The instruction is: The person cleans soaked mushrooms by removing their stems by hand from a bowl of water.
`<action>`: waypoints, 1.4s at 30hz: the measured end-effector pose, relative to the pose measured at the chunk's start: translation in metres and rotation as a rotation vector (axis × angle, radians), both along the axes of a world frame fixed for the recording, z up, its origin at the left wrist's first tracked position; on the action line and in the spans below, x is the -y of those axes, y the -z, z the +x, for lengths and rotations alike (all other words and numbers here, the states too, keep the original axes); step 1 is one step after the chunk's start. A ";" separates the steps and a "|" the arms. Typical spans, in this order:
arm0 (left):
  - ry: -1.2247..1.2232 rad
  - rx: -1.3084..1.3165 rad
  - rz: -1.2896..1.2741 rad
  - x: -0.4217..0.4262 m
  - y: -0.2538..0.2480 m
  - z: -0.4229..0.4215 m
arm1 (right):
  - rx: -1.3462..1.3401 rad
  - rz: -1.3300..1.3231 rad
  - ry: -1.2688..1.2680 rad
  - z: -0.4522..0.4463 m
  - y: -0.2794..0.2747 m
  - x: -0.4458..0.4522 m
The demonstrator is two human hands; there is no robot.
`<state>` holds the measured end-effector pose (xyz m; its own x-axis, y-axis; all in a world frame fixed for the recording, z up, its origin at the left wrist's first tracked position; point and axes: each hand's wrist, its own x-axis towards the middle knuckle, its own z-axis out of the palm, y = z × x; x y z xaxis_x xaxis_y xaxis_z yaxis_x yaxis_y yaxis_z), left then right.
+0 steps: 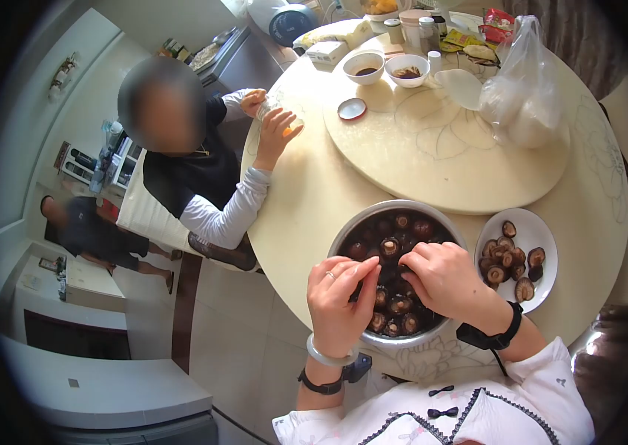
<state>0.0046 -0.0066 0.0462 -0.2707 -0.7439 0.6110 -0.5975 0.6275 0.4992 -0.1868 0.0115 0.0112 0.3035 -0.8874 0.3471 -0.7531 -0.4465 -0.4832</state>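
A large metal basin (340,239) holds many shiitake mushrooms (401,305) in dark liquid. Over its left side is my left hand (340,297), thumb and fingertips pinched together; anything between them is too small to make out. My right hand (447,278) hangs over the right part, fingers curled and closed, their tips turned away so that what they grip is hidden. One shiitake mushroom (389,247) lies stem up just beyond and between my fingertips. On the right, a white plate (547,285) bears several more shiitake mushrooms (507,257).
A raised turntable (433,167) carries two white bowls (364,68), a jar lid (352,109) and a plastic bag (525,96). Jars and packets crowd the far edge. Another person (210,163) sits at the left, hands over the table; a second person (106,233) is farther back.
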 end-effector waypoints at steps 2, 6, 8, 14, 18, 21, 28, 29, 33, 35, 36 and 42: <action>-0.010 0.019 -0.004 0.000 -0.001 -0.001 | 0.004 0.012 -0.002 0.001 0.000 -0.001; -0.011 0.010 0.002 0.002 0.006 -0.004 | 0.065 0.011 0.018 0.000 0.000 0.001; -0.014 -0.035 0.012 0.000 0.006 -0.004 | 0.074 -0.001 0.009 -0.003 -0.001 0.003; 0.016 -0.052 -0.054 -0.005 -0.001 -0.014 | 0.107 0.023 0.012 -0.001 0.004 0.003; -0.072 -0.096 -0.119 -0.001 -0.003 -0.019 | 0.091 0.008 0.012 -0.001 0.008 0.004; -0.166 0.006 -0.198 0.001 -0.008 -0.019 | 0.081 -0.002 0.012 -0.001 0.009 0.005; -0.229 0.062 -0.203 0.002 0.001 -0.017 | 0.071 0.054 -0.015 -0.003 0.001 0.003; -0.227 0.061 -0.203 0.002 0.001 -0.017 | 0.076 0.059 -0.014 -0.003 0.001 0.003; -0.236 0.054 -0.183 0.001 -0.001 -0.014 | 0.089 0.060 -0.015 -0.002 0.005 0.004; -0.242 0.055 -0.174 0.002 -0.001 -0.014 | 0.099 0.065 -0.016 -0.002 0.004 0.004; -0.253 0.057 -0.182 0.003 -0.001 -0.013 | 0.110 0.074 -0.019 -0.002 0.004 0.004; -0.284 0.059 -0.184 0.006 0.000 -0.009 | 0.109 0.088 -0.024 -0.002 0.004 0.004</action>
